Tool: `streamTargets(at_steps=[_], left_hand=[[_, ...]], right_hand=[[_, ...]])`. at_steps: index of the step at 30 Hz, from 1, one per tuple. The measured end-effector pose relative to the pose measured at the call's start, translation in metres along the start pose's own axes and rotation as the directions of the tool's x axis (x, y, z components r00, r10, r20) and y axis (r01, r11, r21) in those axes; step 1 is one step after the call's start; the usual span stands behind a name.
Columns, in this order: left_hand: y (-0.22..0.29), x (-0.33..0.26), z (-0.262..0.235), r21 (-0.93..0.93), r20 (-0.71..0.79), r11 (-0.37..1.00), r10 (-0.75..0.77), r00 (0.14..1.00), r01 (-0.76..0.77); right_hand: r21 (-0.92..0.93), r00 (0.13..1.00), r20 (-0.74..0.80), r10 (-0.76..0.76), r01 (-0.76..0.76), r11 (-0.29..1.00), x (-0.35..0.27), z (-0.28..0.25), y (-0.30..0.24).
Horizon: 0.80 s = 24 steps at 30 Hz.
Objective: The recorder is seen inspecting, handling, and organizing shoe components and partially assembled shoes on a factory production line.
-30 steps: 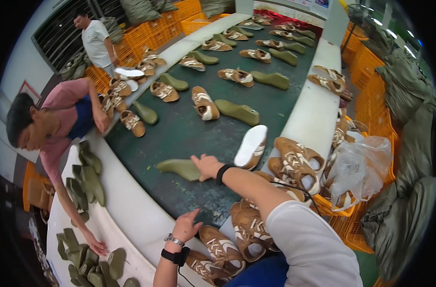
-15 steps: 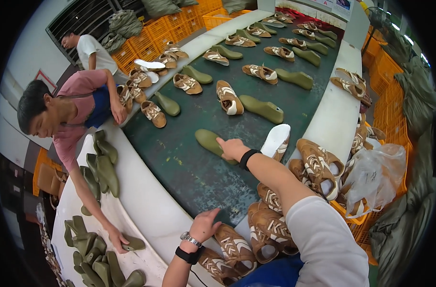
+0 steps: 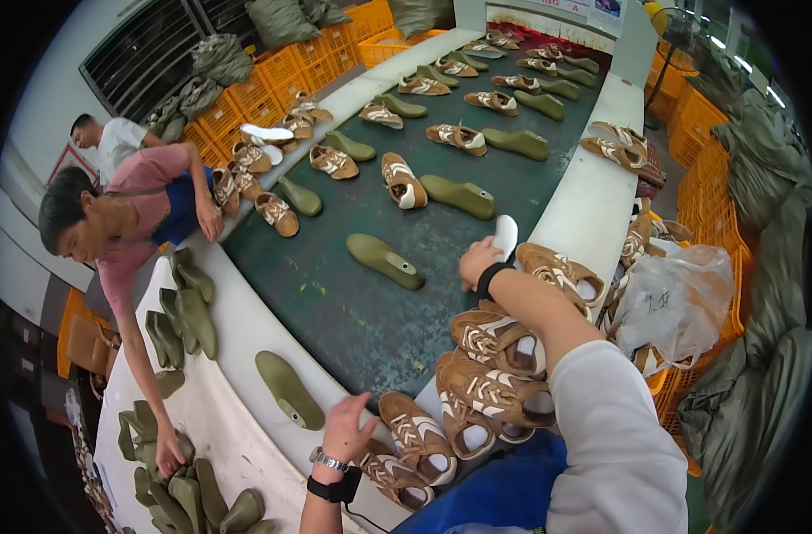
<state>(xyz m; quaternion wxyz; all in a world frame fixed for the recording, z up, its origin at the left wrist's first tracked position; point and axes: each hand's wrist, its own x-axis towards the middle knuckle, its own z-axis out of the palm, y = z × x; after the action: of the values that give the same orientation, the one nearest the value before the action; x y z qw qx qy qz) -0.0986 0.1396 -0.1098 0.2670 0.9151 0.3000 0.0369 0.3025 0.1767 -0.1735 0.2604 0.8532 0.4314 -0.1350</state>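
My right hand (image 3: 481, 264) is closed around a brown sneaker, of which mainly the white sole (image 3: 507, 237) shows at the right side of the dark green belt (image 3: 335, 303); my fingers and wrist hide the rest. Left of it, a green shoe last (image 3: 385, 260) lies alone on the belt. My left hand (image 3: 346, 431) is open, its fingers apart, beside brown sneakers with white stripes (image 3: 417, 434) lined up at the near edge. Another green last (image 3: 288, 390) rests on the white ledge to the left of that hand.
Rows of sneakers (image 3: 402, 181) and lasts (image 3: 459, 196) stretch up the belt. At left, a co-worker's hand (image 3: 169, 454) reaches into a pile of lasts (image 3: 185, 503). More sneakers (image 3: 495, 343) crowd the near right edge. Orange crates (image 3: 700, 200) and a clear plastic bag (image 3: 678, 298) stand right.
My right hand has left the last on the belt and moved right to the white-soled sneaker. A last now lies on the left ledge; the co-worker's hand is back at the pile.
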Motion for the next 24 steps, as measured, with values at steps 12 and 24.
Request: streamTargets(at_steps=[12, 24], left_hand=[[-0.121, -0.045, 0.025, 0.27, -0.527, 0.77, -0.384, 0.758, 0.578], [0.128, -0.08, -0.05, -0.163, -0.715, 0.985, -0.157, 0.681, 0.055]], right_hand=[[0.702, 0.812, -0.547, -0.202, 0.577, 0.419, -0.058, -0.077, 0.089], [0.094, 0.077, -0.955, -0.285, 0.995, -0.045, -0.316, -0.056, 0.047]])
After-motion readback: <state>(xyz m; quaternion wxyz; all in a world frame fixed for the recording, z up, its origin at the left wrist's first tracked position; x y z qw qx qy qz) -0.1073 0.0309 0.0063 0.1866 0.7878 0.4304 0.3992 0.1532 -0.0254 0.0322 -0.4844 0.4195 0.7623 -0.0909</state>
